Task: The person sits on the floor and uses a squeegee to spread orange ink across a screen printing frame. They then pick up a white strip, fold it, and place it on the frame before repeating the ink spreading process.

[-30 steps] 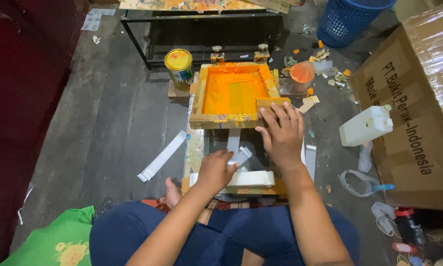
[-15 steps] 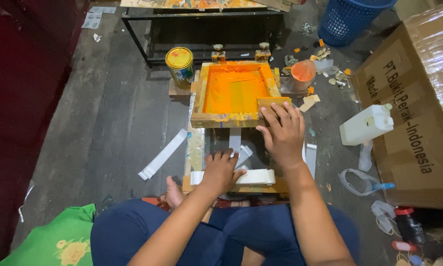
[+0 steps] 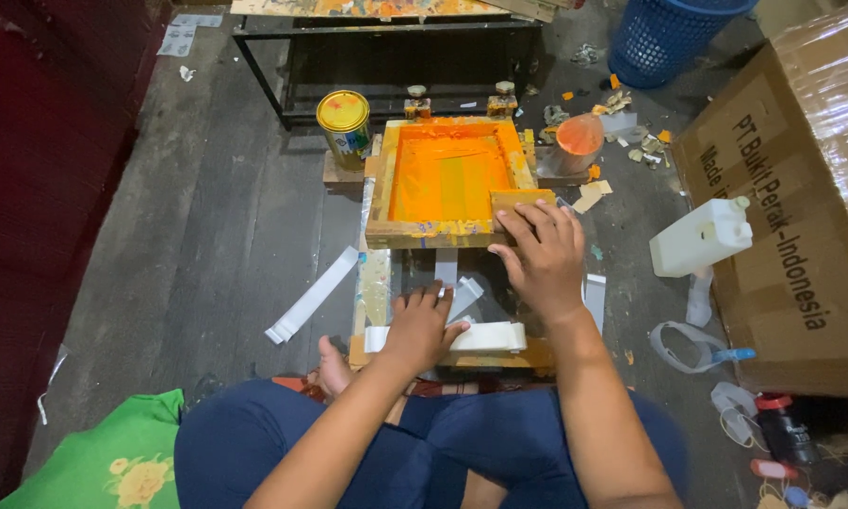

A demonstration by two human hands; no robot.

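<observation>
we've got one orange screen frame (image 3: 448, 179); below it our left hand (image 3: 422, 325), fingers together, presses white strips (image 3: 462, 294), right hand (image 3: 540, 254) spread on its corner, one yellow can (image 3: 343, 123) left of it

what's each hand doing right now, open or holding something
Left hand: open, pressed flat on the white strip.
Right hand: open, fingers resting on the wooden screen frame, gripping nothing.

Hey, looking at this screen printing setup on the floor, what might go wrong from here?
The right hand rests on the near corner of the wooden screen frame, which is flooded with orange ink; a slip may smear the fingers. The left hand lies on the white strips under the raised frame, so it could get pinched if the frame drops. The orange ink cup close behind might tip.
</observation>
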